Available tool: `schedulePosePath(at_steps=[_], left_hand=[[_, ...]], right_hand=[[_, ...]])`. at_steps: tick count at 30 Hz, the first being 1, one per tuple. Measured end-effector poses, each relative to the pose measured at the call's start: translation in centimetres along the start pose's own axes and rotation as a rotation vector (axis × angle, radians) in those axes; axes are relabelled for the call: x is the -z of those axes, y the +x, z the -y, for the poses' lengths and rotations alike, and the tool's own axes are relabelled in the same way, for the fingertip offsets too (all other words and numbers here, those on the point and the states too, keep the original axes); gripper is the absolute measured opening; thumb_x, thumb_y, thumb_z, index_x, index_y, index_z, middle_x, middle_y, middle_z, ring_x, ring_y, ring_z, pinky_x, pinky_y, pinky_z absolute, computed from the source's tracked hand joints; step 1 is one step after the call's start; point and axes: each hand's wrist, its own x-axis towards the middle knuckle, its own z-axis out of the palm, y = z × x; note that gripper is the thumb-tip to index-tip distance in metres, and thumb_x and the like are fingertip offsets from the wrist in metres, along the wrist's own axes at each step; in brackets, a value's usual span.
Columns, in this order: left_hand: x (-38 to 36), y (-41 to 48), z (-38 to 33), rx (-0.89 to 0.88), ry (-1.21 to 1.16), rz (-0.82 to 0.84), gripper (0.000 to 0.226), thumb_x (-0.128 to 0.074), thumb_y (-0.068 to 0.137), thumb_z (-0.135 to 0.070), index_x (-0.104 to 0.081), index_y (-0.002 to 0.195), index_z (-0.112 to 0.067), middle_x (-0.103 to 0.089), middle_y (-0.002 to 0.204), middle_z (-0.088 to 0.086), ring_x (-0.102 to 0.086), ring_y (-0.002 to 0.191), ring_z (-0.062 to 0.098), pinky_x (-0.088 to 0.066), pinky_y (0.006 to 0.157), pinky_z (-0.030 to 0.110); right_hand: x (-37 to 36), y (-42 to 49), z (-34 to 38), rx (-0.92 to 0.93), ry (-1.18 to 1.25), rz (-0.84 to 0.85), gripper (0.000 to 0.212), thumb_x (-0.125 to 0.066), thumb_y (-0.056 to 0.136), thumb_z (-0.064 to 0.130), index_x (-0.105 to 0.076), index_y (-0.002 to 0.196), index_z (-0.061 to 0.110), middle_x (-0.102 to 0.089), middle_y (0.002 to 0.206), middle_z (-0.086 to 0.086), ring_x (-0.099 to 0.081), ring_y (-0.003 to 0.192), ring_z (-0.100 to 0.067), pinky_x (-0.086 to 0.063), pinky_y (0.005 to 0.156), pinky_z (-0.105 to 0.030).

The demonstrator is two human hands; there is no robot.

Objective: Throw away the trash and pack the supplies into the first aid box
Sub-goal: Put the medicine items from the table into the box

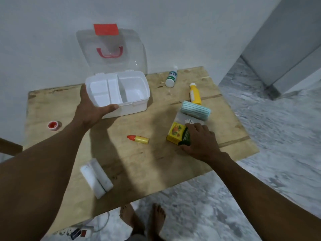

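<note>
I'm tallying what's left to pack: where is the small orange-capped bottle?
Head view: the orange-capped bottle lies sideways on the table, nearer than the box, just left of the yellow carton the right hand grips.

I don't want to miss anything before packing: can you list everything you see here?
first aid box: one, white, clear lid up, table's back
white bottle: one, green label, lying back right
yellow bottle: one, lying right of box
face masks: one stack, pale blue, right side
yellow carton: one, green print, right side
dropper bottle: one, yellow, red cap, centre
red roll: one, left edge
white tray: one, front left
table: one, bare wood
power strip: one, white, floor
left hand: holds box's front left corner
right hand: grips carton
</note>
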Motion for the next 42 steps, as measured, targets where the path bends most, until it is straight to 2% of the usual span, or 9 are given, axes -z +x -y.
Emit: schedulePosePath(at_steps=[12, 19, 22, 25, 29, 31, 34, 39, 42], left_hand=[[0.1, -0.2, -0.1, 0.034, 0.014, 0.011, 0.122, -0.088, 0.063, -0.046, -0.008, 0.153, -0.026, -0.031, 0.153, -0.001, -0.034, 0.138, 0.028, -0.035, 0.111, 0.052], [0.1, -0.5, -0.9, 0.042, -0.012, -0.002, 0.118, -0.088, 0.070, -0.030, -0.005, 0.154, -0.022, -0.032, 0.154, 0.002, -0.034, 0.138, 0.026, -0.033, 0.111, 0.041], [0.2, -0.4, -0.8, 0.056, -0.037, -0.001, 0.122, -0.090, 0.066, -0.030, -0.006, 0.154, -0.020, -0.035, 0.151, 0.002, -0.037, 0.136, 0.026, -0.034, 0.112, 0.043], [0.4, -0.2, -0.9, 0.078, -0.070, -0.004, 0.125, -0.091, 0.064, -0.030, -0.005, 0.155, -0.019, -0.038, 0.149, 0.001, -0.040, 0.134, 0.024, -0.036, 0.110, 0.040], [0.3, -0.3, -0.9, 0.077, -0.096, -0.008, 0.124, -0.091, 0.065, -0.030, -0.006, 0.154, -0.020, -0.039, 0.147, -0.002, -0.041, 0.132, 0.019, -0.035, 0.104, 0.031], [0.4, -0.3, -0.9, 0.054, -0.110, -0.016, 0.123, -0.092, 0.064, -0.029, -0.008, 0.154, -0.020, -0.040, 0.142, -0.006, -0.042, 0.128, 0.016, -0.036, 0.102, 0.029], [0.1, -0.5, -0.9, 0.036, -0.144, -0.030, 0.118, -0.091, 0.065, -0.022, -0.012, 0.153, -0.019, -0.037, 0.130, -0.014, -0.039, 0.117, 0.006, -0.034, 0.094, 0.023], [-0.2, -0.6, -0.9, 0.030, -0.189, -0.056, 0.115, -0.090, 0.066, -0.016, -0.014, 0.153, -0.019, -0.038, 0.125, -0.017, -0.039, 0.113, 0.001, -0.032, 0.074, -0.004], [-0.2, -0.6, -0.6, 0.015, -0.207, -0.067, 0.114, -0.091, 0.064, -0.016, -0.017, 0.150, -0.022, -0.042, 0.123, -0.017, -0.044, 0.110, 0.002, -0.037, 0.073, -0.001]], right_hand=[[0.5, -0.6, -0.5, 0.063, 0.068, -0.044, 0.078, -0.068, 0.083, 0.048, -0.037, 0.146, 0.014, -0.047, 0.135, -0.010, -0.048, 0.120, -0.030, -0.048, 0.093, -0.046], [4.7, 1.3, 2.2, 0.149, 0.200, -0.240, 0.077, -0.077, 0.076, 0.039, -0.046, 0.139, 0.007, -0.054, 0.128, -0.014, -0.053, 0.115, -0.031, -0.048, 0.091, -0.043], [6.9, 3.4, 4.2, 0.178, 0.225, -0.308, 0.073, -0.077, 0.072, 0.039, -0.053, 0.132, 0.004, -0.058, 0.117, -0.016, -0.056, 0.107, -0.034, -0.050, 0.090, -0.044], [9.1, 5.4, 6.7, 0.206, 0.219, -0.387, 0.070, -0.072, 0.068, 0.043, -0.058, 0.129, 0.011, -0.058, 0.108, -0.018, -0.058, 0.095, -0.037, -0.053, 0.080, -0.046], [11.9, 7.9, 9.9, 0.122, 0.219, -0.272, 0.070, -0.072, 0.075, 0.041, -0.044, 0.138, 0.034, -0.050, 0.116, -0.018, -0.056, 0.102, -0.039, -0.052, 0.087, -0.043], [12.7, 9.3, 10.9, 0.113, 0.161, -0.244, 0.070, -0.072, 0.078, 0.037, -0.042, 0.140, 0.031, -0.049, 0.116, -0.019, -0.054, 0.105, -0.041, -0.049, 0.089, -0.040], [13.4, 11.2, 12.3, 0.102, 0.021, -0.203, 0.069, -0.074, 0.080, 0.028, -0.040, 0.138, 0.012, -0.050, 0.120, -0.021, -0.051, 0.110, -0.041, -0.045, 0.089, -0.041], [13.6, 13.5, 14.9, 0.126, -0.207, -0.134, 0.047, -0.071, 0.085, 0.019, -0.050, 0.124, 0.000, -0.050, 0.120, -0.022, -0.050, 0.110, -0.036, -0.042, 0.088, -0.038], [12.9, 14.5, 16.2, 0.178, -0.329, -0.159, 0.026, -0.067, 0.083, 0.007, -0.060, 0.106, -0.001, -0.056, 0.107, -0.023, -0.054, 0.100, -0.036, -0.039, 0.076, -0.036]])
